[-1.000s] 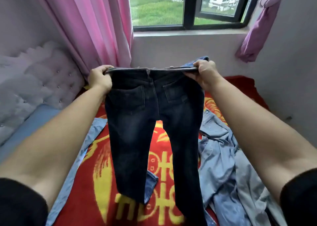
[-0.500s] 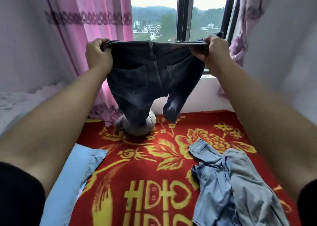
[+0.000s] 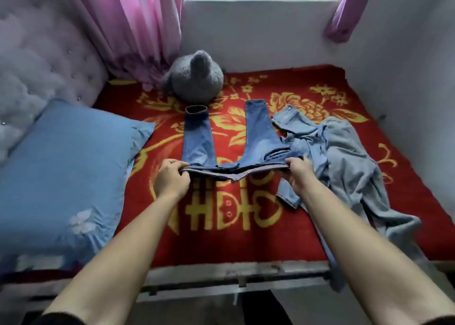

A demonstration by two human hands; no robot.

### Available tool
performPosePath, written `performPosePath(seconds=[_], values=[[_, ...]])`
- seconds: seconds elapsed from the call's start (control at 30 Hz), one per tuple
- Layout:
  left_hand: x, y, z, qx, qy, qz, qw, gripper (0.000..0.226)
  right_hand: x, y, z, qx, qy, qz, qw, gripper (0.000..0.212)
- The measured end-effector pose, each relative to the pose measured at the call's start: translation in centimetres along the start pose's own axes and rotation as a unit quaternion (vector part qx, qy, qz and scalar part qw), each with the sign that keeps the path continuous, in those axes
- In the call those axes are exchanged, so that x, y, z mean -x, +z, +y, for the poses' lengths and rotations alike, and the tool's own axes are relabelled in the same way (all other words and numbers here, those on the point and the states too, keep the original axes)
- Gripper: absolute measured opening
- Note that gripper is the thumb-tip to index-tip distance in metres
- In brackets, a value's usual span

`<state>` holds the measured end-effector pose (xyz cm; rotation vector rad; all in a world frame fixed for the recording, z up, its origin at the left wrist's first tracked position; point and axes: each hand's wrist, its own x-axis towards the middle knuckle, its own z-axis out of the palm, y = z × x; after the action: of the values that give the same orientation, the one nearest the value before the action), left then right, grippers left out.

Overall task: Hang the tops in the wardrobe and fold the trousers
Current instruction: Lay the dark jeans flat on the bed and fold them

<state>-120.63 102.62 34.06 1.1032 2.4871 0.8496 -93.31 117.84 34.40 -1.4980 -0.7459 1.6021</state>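
Dark blue jeans (image 3: 259,132) lie stretched out on the red and gold blanket (image 3: 246,226), legs spread apart and pointing toward the window wall. My left hand (image 3: 171,179) grips the left end of the waistband, and my right hand (image 3: 299,173) grips the right end. The waistband is held slightly above the blanket. A heap of pale blue denim clothes (image 3: 342,157) lies just right of the jeans, partly under my right forearm.
A blue pillow (image 3: 61,176) lies at the left against a tufted headboard (image 3: 41,63). A grey plush toy (image 3: 194,80) sits beyond the trouser legs, under the pink curtain (image 3: 133,24). The bed's front edge (image 3: 234,273) runs below my arms.
The jeans were held up in the air in front of the window; now both hands have come down and the legs lie flat on the blanket.
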Motion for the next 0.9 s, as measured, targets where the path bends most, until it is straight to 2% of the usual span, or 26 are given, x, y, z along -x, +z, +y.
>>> performPosePath(seconds=[0.13, 0.27, 0.4, 0.5, 0.6, 0.67, 0.77, 0.83, 0.9], values=[[7.1, 6.3, -7.3, -0.055, -0.07, -0.097, 0.991, 0.035, 0.5, -5.4, 11.8, -0.014, 0.101, 0.083, 0.991, 0.045], [12.2, 10.7, -12.1, -0.126, -0.087, -0.15, 0.977, 0.035, 2.0, -9.7, 20.3, 0.036, 0.183, 0.134, 0.973, 0.039], [15.2, 15.0, -16.2, -0.181, -0.092, -0.149, 0.968, 0.031, 1.8, -13.0, 27.1, 0.109, 0.223, 0.149, 0.957, 0.025], [17.2, 18.0, -19.2, -0.231, -0.103, -0.142, 0.957, 0.024, 0.8, -14.6, 31.1, 0.144, 0.244, 0.14, 0.949, 0.025], [18.4, 20.9, -22.6, -0.266, -0.081, -0.173, 0.945, 0.019, -0.7, -16.3, 35.2, 0.175, 0.252, 0.145, 0.941, 0.03], [18.6, 22.8, -24.6, -0.294, -0.001, -0.193, 0.936, 0.013, -1.7, -17.3, 37.8, 0.203, 0.258, 0.147, 0.933, 0.028], [18.0, 25.1, -26.3, -0.366, 0.123, -0.208, 0.899, 0.01, -2.7, -18.2, 40.8, 0.293, 0.239, 0.141, 0.915, 0.024], [17.3, 26.2, -26.5, -0.407, 0.115, -0.259, 0.869, 0.017, -3.1, -18.6, 41.8, 0.419, 0.184, 0.138, 0.878, 0.038], [16.7, 27.0, -26.3, -0.442, 0.092, -0.305, 0.838, 0.041, -3.4, -18.6, 42.0, 0.485, 0.141, 0.131, 0.853, 0.053]])
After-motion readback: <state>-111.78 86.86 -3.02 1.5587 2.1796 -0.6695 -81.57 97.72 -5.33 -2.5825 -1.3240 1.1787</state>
